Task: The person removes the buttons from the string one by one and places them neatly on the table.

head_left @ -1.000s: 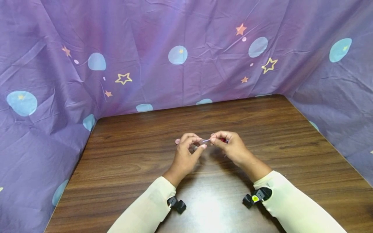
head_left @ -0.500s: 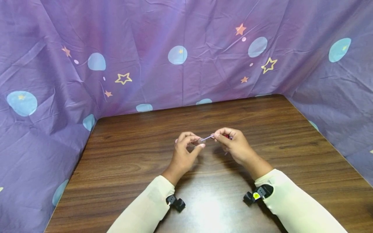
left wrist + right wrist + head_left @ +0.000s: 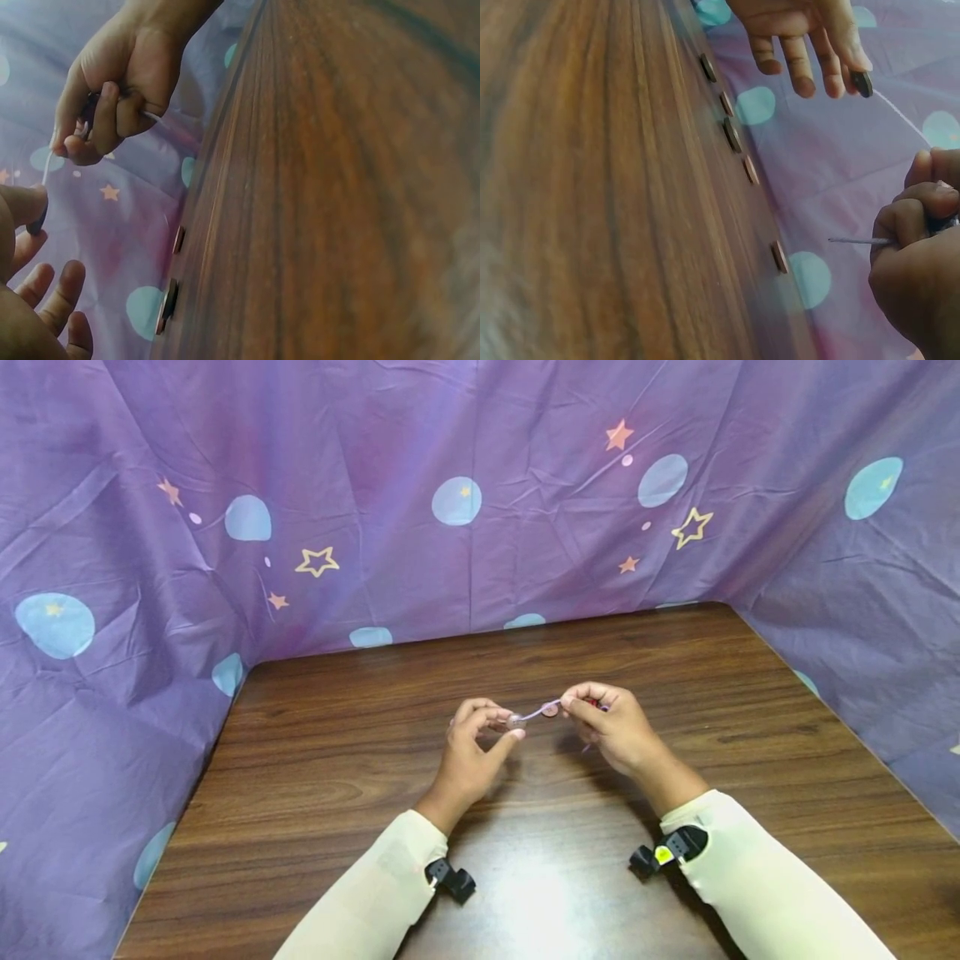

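My left hand [image 3: 474, 752] pinches a brownish round button [image 3: 515, 722] between thumb and fingers, its other fingers spread in the right wrist view. A thin lilac string [image 3: 540, 709] runs from this button to my right hand [image 3: 617, 731], whose thumb and index finger pinch it. The rest of my right fingers curl around something dark in the left wrist view; a bit of red shows there in the head view. The string's tail [image 3: 853, 241] sticks out below the right fist. On the table between the hands, behind the string, lies a pinkish button [image 3: 550, 711].
Several more buttons lie on the wooden table [image 3: 360, 777], among them a dark one [image 3: 731, 135] and a reddish one [image 3: 780, 256] in the right wrist view. A purple curtain [image 3: 390, 560] with stars and blue dots encloses the table's back and sides.
My right hand has moved right and away from the left hand, drawing a longer stretch of string out of the button. The pinkish button on the table has come into fuller view.
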Tool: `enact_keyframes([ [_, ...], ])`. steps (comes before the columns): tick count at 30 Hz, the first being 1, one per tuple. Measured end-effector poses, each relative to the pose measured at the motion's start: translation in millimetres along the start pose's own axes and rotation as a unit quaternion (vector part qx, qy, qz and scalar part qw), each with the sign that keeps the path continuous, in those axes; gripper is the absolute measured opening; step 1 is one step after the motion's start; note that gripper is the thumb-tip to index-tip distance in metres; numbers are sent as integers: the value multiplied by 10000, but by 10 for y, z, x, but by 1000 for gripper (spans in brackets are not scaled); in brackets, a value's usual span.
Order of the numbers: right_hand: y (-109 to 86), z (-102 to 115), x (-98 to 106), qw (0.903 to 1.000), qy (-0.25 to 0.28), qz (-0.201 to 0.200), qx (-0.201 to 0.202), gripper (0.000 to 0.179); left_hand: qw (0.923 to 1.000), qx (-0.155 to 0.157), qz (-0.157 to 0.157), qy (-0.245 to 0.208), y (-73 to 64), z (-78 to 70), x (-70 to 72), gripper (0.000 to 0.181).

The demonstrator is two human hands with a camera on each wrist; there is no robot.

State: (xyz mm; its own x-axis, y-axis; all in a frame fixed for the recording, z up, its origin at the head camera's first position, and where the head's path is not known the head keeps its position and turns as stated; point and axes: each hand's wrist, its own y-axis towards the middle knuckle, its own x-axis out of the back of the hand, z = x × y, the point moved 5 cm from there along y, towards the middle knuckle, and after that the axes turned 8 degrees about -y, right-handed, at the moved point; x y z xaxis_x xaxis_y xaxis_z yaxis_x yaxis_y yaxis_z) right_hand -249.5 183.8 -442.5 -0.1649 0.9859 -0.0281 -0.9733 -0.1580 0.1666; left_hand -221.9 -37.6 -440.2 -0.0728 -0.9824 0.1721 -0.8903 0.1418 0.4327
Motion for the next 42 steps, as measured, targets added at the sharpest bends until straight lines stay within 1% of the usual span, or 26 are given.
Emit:
enact_keyframes([
  [4, -1, 8, 46, 9999, 160, -59, 22, 32, 10000, 70, 5, -10, 3, 8, 6, 28],
  [12, 20, 1, 170, 9991, 402, -154, 62, 38, 9999, 92, 3, 91, 6, 16, 8, 27],
  [16, 41, -12, 238, 9986, 468, -199, 145, 39, 9999, -57, -41, 131, 8, 13, 1, 26],
  [19, 54, -20, 284, 9983, 506, -262, 156, 39, 9999, -111, -41, 110, 13, 11, -16, 26],
  [22, 67, -37, 333, 9978, 535, -389, 65, 38, 10000, -55, 23, -27, 19, 20, -45, 27],
  [26, 81, -65, 392, 9966, 610, -552, -106, 38, 9995, 73, 189, -240, 27, 42, -102, 28],
  [28, 85, -76, 415, 9961, 621, -598, -166, 39, 9992, 140, 277, -260, 32, 54, -130, 28],
  [34, 92, -91, 424, 9962, 631, -551, -245, 39, 9988, 271, 407, -47, 46, 92, -165, 29],
  [38, 93, -98, 421, 9965, 576, -529, -303, 38, 9977, 374, 468, 327, 56, 97, -178, 29],
  [42, 93, -106, 421, 9965, 560, -521, -330, 38, 9938, 541, 642, 733, 53, 124, -196, 29],
])
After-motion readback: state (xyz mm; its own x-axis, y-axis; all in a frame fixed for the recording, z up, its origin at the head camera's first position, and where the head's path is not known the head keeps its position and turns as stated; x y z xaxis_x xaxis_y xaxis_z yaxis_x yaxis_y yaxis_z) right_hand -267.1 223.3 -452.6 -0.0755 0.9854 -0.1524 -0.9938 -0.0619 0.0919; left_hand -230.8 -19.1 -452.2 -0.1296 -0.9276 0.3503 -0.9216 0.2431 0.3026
